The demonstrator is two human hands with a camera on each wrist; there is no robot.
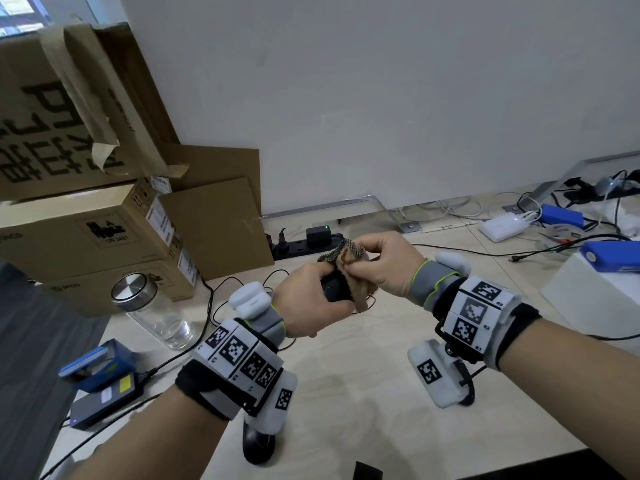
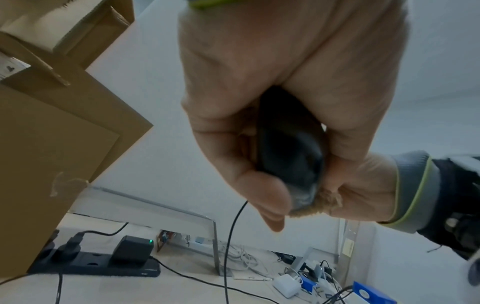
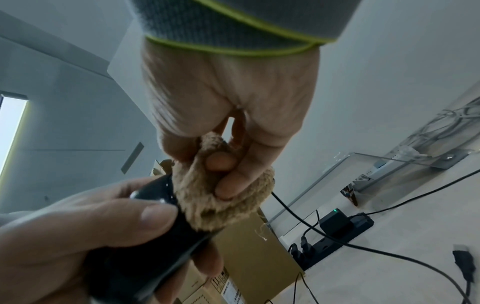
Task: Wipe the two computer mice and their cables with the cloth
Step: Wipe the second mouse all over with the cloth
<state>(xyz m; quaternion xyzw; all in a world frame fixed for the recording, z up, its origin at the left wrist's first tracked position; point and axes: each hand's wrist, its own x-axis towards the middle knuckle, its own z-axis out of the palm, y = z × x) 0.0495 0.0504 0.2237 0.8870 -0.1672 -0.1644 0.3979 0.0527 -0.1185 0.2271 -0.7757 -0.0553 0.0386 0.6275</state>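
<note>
My left hand (image 1: 310,299) grips a black computer mouse (image 1: 334,289) above the table, fingers and thumb curled round it (image 2: 291,148). My right hand (image 1: 375,263) holds a tan fuzzy cloth (image 1: 349,268) bunched in its fingers and presses it against the mouse's front end (image 3: 221,197). The mouse's thin black cable (image 2: 230,236) hangs from the mouse down to the table. A second black mouse (image 1: 258,445) lies on the table near the front edge, partly hidden under my left wrist.
Cardboard boxes (image 1: 86,209) are stacked at the left. A glass jar with a metal lid (image 1: 152,313) stands by them. A black power strip (image 1: 304,240) lies at the back wall. Blue devices and cables (image 1: 561,216) fill the right; a white box (image 1: 595,292) sits there too.
</note>
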